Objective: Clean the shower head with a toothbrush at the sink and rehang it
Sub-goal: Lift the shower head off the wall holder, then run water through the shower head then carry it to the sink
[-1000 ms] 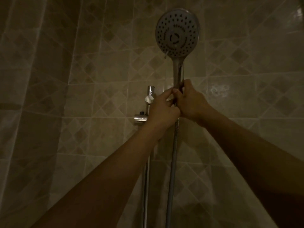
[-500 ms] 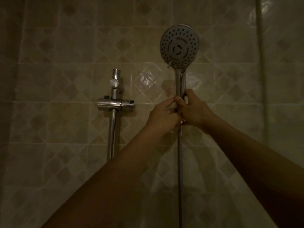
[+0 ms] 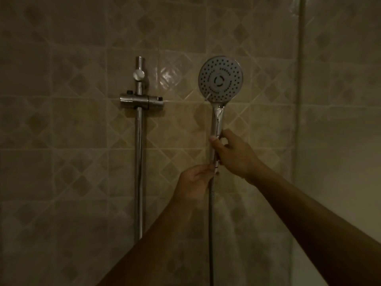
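Observation:
The chrome shower head (image 3: 220,79) stands upright in the air, its round spray face toward me, right of the wall rail. My right hand (image 3: 234,154) is wrapped around its handle. Just below, my left hand (image 3: 195,182) pinches the joint where the metal hose (image 3: 210,223) meets the handle. The hose hangs straight down out of view. The chrome holder bracket (image 3: 141,100) on the rail (image 3: 139,162) is empty, well left of the head. No toothbrush or sink is in view.
A beige tiled wall (image 3: 72,141) with a diamond pattern fills the view. A vertical wall corner or pale strip (image 3: 300,100) runs down the right side. The light is dim.
The shower head has come lower and away from the rail. My left hand slid down from the handle to the hose joint. The view shifted, so the rail and bracket show fully.

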A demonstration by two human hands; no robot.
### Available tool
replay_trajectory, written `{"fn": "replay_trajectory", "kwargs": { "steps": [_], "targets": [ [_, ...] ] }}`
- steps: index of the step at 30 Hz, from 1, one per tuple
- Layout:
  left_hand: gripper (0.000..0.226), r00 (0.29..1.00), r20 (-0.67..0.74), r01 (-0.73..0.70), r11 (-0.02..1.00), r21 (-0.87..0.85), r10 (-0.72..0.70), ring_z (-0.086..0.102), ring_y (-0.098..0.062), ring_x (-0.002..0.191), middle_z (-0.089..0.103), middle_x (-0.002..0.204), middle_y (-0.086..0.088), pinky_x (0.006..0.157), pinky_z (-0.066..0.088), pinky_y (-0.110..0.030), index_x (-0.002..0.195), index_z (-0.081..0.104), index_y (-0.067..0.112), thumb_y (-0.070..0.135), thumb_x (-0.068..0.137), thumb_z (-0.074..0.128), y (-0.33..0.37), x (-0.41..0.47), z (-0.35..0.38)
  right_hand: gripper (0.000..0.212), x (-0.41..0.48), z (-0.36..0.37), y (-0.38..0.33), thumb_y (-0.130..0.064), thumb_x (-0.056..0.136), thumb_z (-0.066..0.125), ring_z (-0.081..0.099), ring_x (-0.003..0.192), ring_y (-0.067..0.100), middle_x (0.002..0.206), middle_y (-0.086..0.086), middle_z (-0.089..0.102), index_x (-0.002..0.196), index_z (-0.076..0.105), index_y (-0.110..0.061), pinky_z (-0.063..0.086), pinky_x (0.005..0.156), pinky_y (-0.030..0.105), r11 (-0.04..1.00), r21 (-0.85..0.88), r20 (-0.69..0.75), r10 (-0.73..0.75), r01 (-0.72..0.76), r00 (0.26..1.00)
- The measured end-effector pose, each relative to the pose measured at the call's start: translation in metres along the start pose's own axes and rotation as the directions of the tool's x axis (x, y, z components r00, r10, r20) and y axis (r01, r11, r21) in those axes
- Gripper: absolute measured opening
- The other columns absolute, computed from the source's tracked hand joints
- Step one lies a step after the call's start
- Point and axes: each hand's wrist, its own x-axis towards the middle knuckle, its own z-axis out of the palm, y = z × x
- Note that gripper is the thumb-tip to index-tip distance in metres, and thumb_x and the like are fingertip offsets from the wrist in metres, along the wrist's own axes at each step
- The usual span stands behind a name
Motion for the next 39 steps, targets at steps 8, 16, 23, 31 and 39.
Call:
{"fn": "replay_trajectory", "kwargs": {
  "steps": [8,16,23,31,39],
  "targets": [
    [0.015,0.997,0.079,0.001,0.994,0.110,-0.010,0.073,-0.014,0.074,0.077,0.079,0.001,0.076,0.059,-0.035,0.094,0.074,0.034,0.032,0.101,0.061,-0.032,-0.083,-0.046,0.030,-0.092,0.050,-0.014,-0.059,0.095,0.059,0.076,0.081,0.020,0.083,0.004,0.078,0.106,0.064,-0.031,0.061,0.087,0.053,0.973,0.141,0.032,0.180,-0.183,0.983],
    [0.023,0.966,0.217,0.138,0.990,0.033,-0.141,0.054,-0.005,0.056,0.057,0.072,0.005,0.058,0.046,-0.024,0.109,0.065,0.020,0.032,0.108,0.045,-0.085,-0.176,-0.065,0.027,-0.185,0.079,-0.017,-0.034,0.091,0.076,0.071,0.077,0.026,0.078,0.021,0.071,0.093,0.074,-0.007,0.062,0.081,0.056,0.915,0.279,0.018,0.297,-0.290,0.955],
    [0.027,0.960,0.205,0.150,0.967,0.207,-0.192,0.049,0.003,0.048,0.056,0.059,0.014,0.047,0.035,-0.012,0.094,0.061,0.025,0.041,0.107,0.044,-0.110,-0.252,-0.072,0.026,-0.248,0.093,-0.004,-0.016,0.081,0.086,0.073,0.075,0.024,0.082,0.028,0.071,0.105,0.075,-0.013,0.061,0.065,0.026,0.842,0.346,0.025,0.432,-0.413,0.901],
    [0.023,0.918,0.193,0.246,0.880,0.407,-0.346,0.045,-0.001,0.041,0.045,0.058,0.006,0.046,0.032,-0.018,0.091,0.045,0.027,0.039,0.109,0.035,-0.150,-0.316,-0.054,0.018,-0.312,0.106,0.049,-0.021,0.079,0.089,0.062,0.067,0.026,0.067,0.026,0.064,0.087,0.078,-0.009,0.061,0.077,0.057,0.786,0.305,0.091,0.538,-0.537,0.838],
    [0.025,0.909,0.168,0.293,0.873,0.389,-0.380,0.043,-0.003,0.047,0.047,0.059,0.006,0.055,0.037,-0.028,0.091,0.052,0.023,0.037,0.108,0.040,-0.156,-0.353,-0.024,0.011,-0.343,0.082,0.072,-0.004,0.091,0.072,0.072,0.080,0.024,0.089,0.023,0.077,0.098,0.076,0.003,0.057,0.074,0.032,0.637,0.479,0.313,0.518,-0.603,0.796]
  ]
}}
